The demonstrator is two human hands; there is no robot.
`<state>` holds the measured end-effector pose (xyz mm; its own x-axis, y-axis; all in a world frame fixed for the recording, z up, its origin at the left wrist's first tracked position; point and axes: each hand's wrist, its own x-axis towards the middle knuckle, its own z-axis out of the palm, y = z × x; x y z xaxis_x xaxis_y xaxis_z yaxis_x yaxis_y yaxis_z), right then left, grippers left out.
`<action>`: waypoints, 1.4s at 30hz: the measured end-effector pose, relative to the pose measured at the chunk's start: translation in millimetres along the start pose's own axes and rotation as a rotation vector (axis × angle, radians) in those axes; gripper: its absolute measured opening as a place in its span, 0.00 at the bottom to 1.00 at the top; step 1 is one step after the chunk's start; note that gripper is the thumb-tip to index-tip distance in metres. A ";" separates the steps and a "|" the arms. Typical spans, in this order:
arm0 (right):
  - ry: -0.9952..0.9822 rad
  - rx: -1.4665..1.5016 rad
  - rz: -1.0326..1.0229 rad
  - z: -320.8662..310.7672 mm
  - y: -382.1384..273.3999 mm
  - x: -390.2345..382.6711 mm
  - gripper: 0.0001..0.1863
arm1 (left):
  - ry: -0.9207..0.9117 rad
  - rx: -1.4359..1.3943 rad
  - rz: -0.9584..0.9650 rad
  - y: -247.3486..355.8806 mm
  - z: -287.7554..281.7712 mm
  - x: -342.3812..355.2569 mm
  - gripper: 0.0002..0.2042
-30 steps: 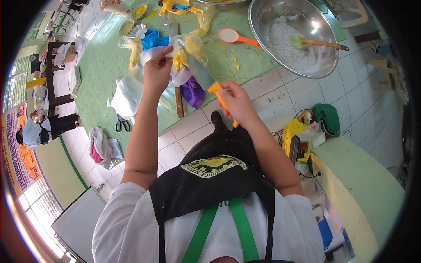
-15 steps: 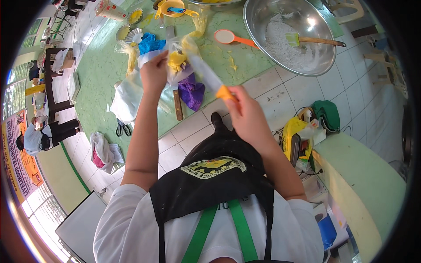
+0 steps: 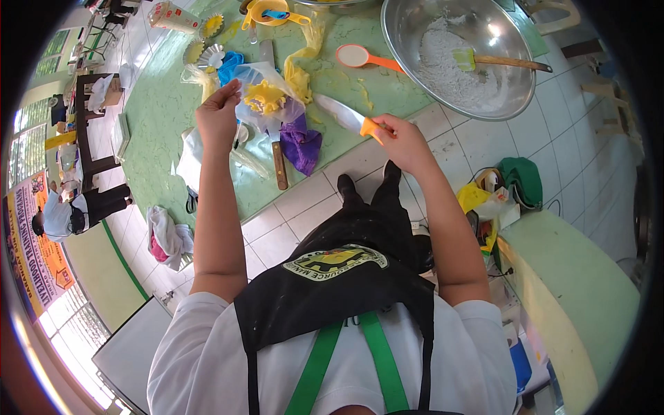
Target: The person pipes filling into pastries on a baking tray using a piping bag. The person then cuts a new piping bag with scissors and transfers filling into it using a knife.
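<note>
My right hand (image 3: 404, 143) grips a knife (image 3: 343, 113) by its orange handle. The blade points up-left over the table's near edge, apart from the plastic. My left hand (image 3: 218, 117) is closed in a pinch at the side of a clear plastic sheet (image 3: 290, 114). A ragged soft yellow lump (image 3: 265, 97), like butter or dough, lies on that sheet. Just below it are a crumpled purple cloth (image 3: 300, 146) and a wooden-handled tool (image 3: 279, 166) whose far end is partly covered. Blue cloth (image 3: 230, 67) lies beyond my left fingertips.
A large steel bowl (image 3: 508, 97) of white powder with a spatula (image 3: 498, 61) stands at the right edge. Nearby is an orange measuring cup (image 3: 354, 55). Fluted tins (image 3: 211, 26), a yellow strainer-like cup (image 3: 266, 12) and a drink cup (image 3: 173, 15) sit at the far left of the green table (image 3: 152, 117).
My left hand has shifted left, and the plastic with the yellow lump is more spread out. The knife has swung away to the right, its blade now flatter and clear of the plastic.
</note>
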<state>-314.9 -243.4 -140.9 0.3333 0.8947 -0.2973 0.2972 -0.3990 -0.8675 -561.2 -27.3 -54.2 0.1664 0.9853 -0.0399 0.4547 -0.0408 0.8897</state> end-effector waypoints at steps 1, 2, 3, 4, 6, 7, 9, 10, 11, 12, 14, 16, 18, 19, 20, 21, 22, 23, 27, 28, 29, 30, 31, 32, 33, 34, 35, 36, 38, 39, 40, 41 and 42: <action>-0.072 0.060 0.066 -3.2 0.2 -3.1 0.13 | -0.011 0.004 0.006 0.8 1.8 -1.2 0.13; -0.144 0.119 0.132 -6.9 -1.8 -6.6 0.13 | -0.020 0.006 0.013 1.5 3.2 -2.0 0.13; -0.147 0.114 0.129 -9.7 0.3 -9.2 0.13 | -0.015 0.003 0.011 0.6 4.3 -2.0 0.13; -0.223 0.218 0.175 -13.1 3.7 -12.0 0.13 | -0.024 0.030 0.024 -1.2 5.6 -1.4 0.13; -0.304 0.316 0.215 -22.2 3.9 -19.1 0.13 | -0.024 0.053 0.037 -2.4 5.0 -1.6 0.13; -0.283 0.376 0.247 -28.7 2.3 -25.7 0.13 | -0.048 0.098 0.054 -2.3 4.1 -2.5 0.13; -0.265 0.428 0.275 -41.3 -3.5 -38.4 0.14 | -0.065 0.137 0.071 -3.0 3.2 -3.8 0.13; -0.232 0.472 0.268 -46.4 -6.1 -44.1 0.14 | -0.061 0.184 0.075 -4.4 2.5 -4.6 0.13; -0.197 0.517 0.261 -49.9 -10.6 -47.7 0.15 | -0.060 0.232 0.081 -4.6 2.8 -5.4 0.13; -0.201 0.511 0.256 -48.7 -16.9 -48.6 0.15 | -0.052 0.228 0.081 -3.7 3.5 -7.9 0.13; -0.178 0.571 0.184 -36.3 -35.7 -48.6 0.14 | -0.067 0.218 0.110 -1.2 5.2 -13.8 0.13; -0.105 0.371 0.063 -8.6 -54.6 -41.0 0.14 | -0.116 0.227 0.158 -8.7 10.7 -16.7 0.14; 0.000 0.107 -0.094 19.0 -78.5 -31.4 0.14 | -0.178 0.233 0.180 -0.1 20.3 -25.3 0.14; 0.034 0.036 -0.139 28.6 -93.9 -28.1 0.14 | -0.181 0.250 0.202 1.0 24.2 -29.4 0.14; 0.016 0.043 -0.071 31.5 -112.4 -28.7 0.14 | -0.179 0.268 0.221 0.2 26.3 -31.8 0.15; 0.017 0.038 -0.074 29.4 -121.6 -31.8 0.14 | -0.147 0.345 0.291 1.0 27.4 -33.6 0.15; 0.048 -0.035 -0.104 28.0 -129.1 -35.2 0.13 | -0.145 0.339 0.293 -1.2 27.2 -32.2 0.15; 0.079 -0.107 -0.134 26.3 -136.7 -39.4 0.13 | -0.151 0.358 0.326 -4.3 27.1 -30.5 0.16; 0.041 -0.042 -0.130 -1.2 -144.7 -60.9 0.14 | -0.092 0.430 0.344 -6.5 18.8 -20.5 0.15; 0.048 -0.004 -0.104 -9.5 -146.0 -66.5 0.14 | -0.085 0.422 0.346 -8.9 13.7 -16.5 0.15; 0.050 0.036 -0.081 -18.2 -148.7 -71.1 0.13 | -0.070 0.397 0.271 -12.6 5.6 -12.3 0.14; 0.133 0.023 -0.129 -20.8 -137.6 -74.9 0.15 | -0.063 0.365 0.200 -14.3 -0.2 -8.2 0.14; 0.137 0.014 -0.136 -24.2 -125.6 -75.5 0.15 | -0.063 0.316 0.205 -14.2 -7.4 -6.7 0.13; 0.212 -0.144 -0.221 -27.0 -112.6 -75.4 0.16 | -0.056 0.310 0.208 -15.8 -12.7 -6.6 0.13; 0.286 -0.303 -0.305 -24.7 -101.6 -73.7 0.17 | -0.116 0.272 0.205 -18.4 -17.0 -6.2 0.13; 0.284 -0.308 -0.314 -17.1 -91.3 -71.0 0.17 | -0.174 0.236 0.201 -20.1 -21.9 -7.1 0.13; 0.277 -0.466 -0.251 -8.5 -80.0 -67.0 0.20 | -0.198 0.193 0.237 -17.7 -22.2 -12.8 0.15; 0.270 -0.622 -0.189 1.0 -68.8 -61.6 0.22 | -0.217 0.195 0.271 -18.6 -19.7 -18.2 0.15; 0.307 -0.756 -0.212 25.7 -44.3 -46.2 0.25 | -0.218 0.264 0.349 -10.9 -10.0 -33.6 0.18; 0.348 -0.884 -0.227 36.3 -40.9 -37.1 0.28 | -0.239 0.264 0.399 -8.2 -7.1 -39.0 0.18; 0.341 -0.883 -0.239 44.3 -37.1 -28.6 0.28 | -0.261 0.265 0.448 -6.2 -4.7 -42.6 0.18; 0.340 -0.931 -0.238 52.3 -38.3 -21.2 0.30 | -0.259 0.247 0.488 -4.5 -3.4 -45.2 0.17; 0.340 -0.979 -0.234 59.2 -39.3 -14.2 0.32 | -0.252 0.252 0.483 -4.8 -2.3 -46.5 0.17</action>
<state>-384.3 -228.5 -126.2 0.3625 0.9273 0.0939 0.9264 -0.3475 -0.1448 -573.1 -72.6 -55.5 0.5943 0.7770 0.2078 0.4646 -0.5425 0.6998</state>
